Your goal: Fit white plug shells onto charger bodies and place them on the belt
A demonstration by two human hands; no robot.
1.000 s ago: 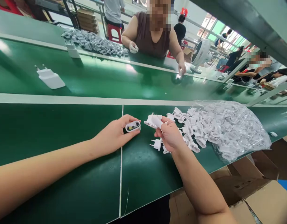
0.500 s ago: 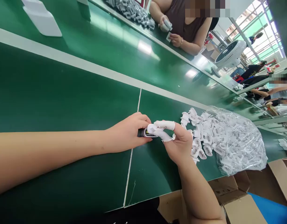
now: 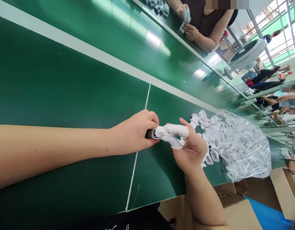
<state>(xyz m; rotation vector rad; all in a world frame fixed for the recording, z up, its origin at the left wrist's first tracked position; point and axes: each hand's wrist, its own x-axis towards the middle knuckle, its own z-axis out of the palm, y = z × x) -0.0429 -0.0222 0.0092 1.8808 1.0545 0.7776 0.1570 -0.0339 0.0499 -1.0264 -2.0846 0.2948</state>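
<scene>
My left hand (image 3: 139, 132) is closed around a small dark housing (image 3: 151, 134) with a light rim, its open end facing right. Opposite it, my right hand (image 3: 192, 148) wears white coverings on its thumb and finger. These pinch a small white plastic piece (image 3: 159, 131) against the housing's open end. How far the piece sits inside cannot be made out. Just right of my right hand lies a pile of white plastic parts (image 3: 214, 137), spilling from a clear plastic bag (image 3: 250, 153).
The green table (image 3: 66, 99) carries a pale strip (image 3: 109, 64) along its length. Across it, a co-worker's hands (image 3: 189, 30) hold a light-coloured part, near more grey parts (image 3: 159, 6). A fan (image 3: 248, 52) stands farther right. Cardboard boxes (image 3: 248, 214) are below the near edge.
The white piece has come closer against the housing's end, covering more of the opening. Both hands appear slightly farther right as the view shifts. The white object at upper left has left the view.
</scene>
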